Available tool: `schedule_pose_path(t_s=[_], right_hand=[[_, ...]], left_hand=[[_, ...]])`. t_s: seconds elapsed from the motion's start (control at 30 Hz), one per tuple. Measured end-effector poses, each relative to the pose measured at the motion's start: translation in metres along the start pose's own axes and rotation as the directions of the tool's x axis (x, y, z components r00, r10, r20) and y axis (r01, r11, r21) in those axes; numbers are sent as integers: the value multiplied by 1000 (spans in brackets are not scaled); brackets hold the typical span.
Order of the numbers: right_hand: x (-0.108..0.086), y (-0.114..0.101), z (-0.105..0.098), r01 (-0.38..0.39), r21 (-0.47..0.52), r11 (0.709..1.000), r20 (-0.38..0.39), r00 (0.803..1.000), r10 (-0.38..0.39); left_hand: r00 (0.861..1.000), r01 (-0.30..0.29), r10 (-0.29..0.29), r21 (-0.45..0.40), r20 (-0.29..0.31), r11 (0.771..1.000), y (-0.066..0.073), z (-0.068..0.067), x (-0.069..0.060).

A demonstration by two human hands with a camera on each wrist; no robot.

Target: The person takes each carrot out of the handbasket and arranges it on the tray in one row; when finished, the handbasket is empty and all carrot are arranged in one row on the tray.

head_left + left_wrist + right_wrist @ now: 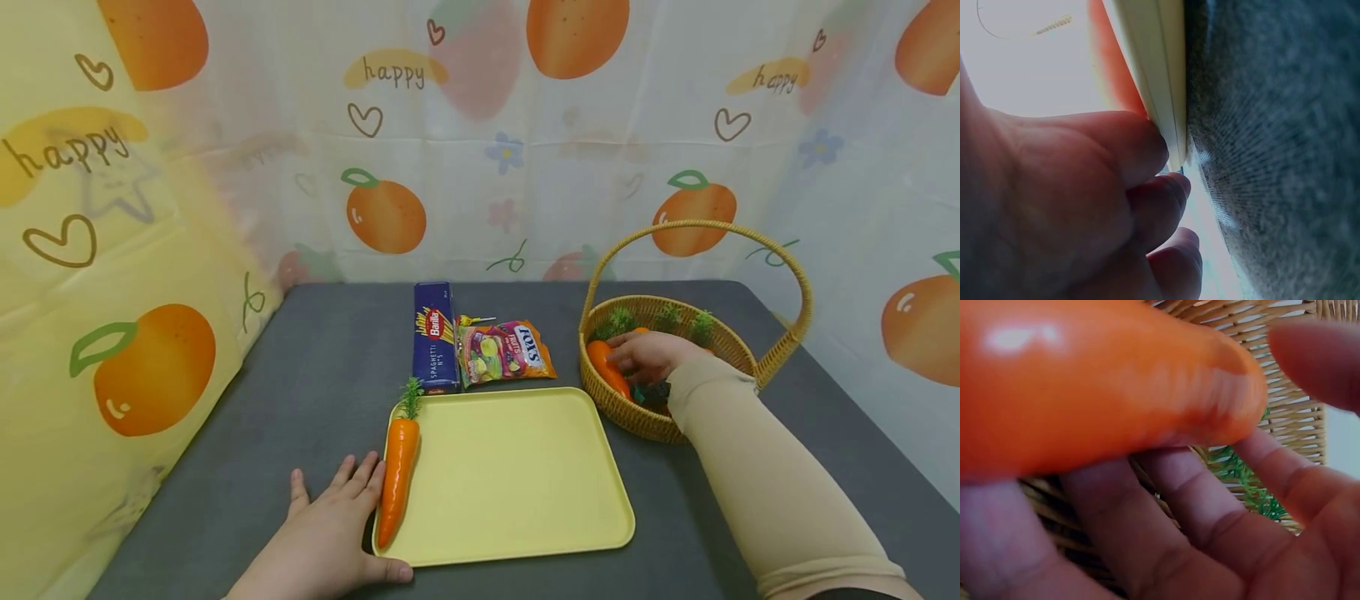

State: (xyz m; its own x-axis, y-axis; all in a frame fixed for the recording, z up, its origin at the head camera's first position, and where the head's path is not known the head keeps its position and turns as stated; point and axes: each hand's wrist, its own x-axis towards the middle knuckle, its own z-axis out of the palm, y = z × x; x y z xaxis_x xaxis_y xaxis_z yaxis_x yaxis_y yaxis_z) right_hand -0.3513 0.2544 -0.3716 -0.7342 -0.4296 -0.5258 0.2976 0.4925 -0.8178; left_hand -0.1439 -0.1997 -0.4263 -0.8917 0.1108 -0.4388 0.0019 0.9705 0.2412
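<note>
A yellow tray (510,483) lies on the table with an orange carrot (400,475) along its left side, green top pointing away. My left hand (322,533) is spread beside that carrot, touching the tray's left edge, thumb at the near edge. In the left wrist view, the fingers (1147,140) meet the tray rim (1163,81). My right hand (652,352) reaches into the wicker basket (637,421). Its extended fingers touch a second carrot (606,367); in the right wrist view the thumb stands apart from this carrot (1116,387).
Behind the tray lie a blue spaghetti box (435,350), a bag of Fox's fruit candy (502,352) and a small yellow item (468,320). Several green tops and dark green pieces (651,394) show inside the basket. Its tall handle (697,223) arches over. Printed curtains (465,167) enclose the table.
</note>
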Motion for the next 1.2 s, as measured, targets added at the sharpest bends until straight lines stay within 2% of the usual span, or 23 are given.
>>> schedule_pose_path(t_s=[0.23,0.37,0.53,0.73,0.9,1.2], right_hand=[[-2,-1,5,-49,-40,998,-36,998,48],[-1,-1,6,-45,-69,997,-46,998,42],[-4,1,6,-19,-45,999,-63,998,16],[-9,2,4,53,97,994,-80,996,-45],[-18,0,2,141,257,956,-81,989,-124],[-36,-6,0,268,345,899,-157,961,-226]], left_hand=[[1000,-7,7,-9,-12,1000,-1,0,-2],[1000,-8,8,-9,-12,1000,0,-1,-2],[1000,-3,3,-4,-8,1000,0,-2,-2],[1000,-3,3,-2,-9,1000,1,-2,-2],[1000,-6,6,-2,-8,1000,1,-2,-3],[1000,-5,5,13,-12,1000,0,-2,-2]])
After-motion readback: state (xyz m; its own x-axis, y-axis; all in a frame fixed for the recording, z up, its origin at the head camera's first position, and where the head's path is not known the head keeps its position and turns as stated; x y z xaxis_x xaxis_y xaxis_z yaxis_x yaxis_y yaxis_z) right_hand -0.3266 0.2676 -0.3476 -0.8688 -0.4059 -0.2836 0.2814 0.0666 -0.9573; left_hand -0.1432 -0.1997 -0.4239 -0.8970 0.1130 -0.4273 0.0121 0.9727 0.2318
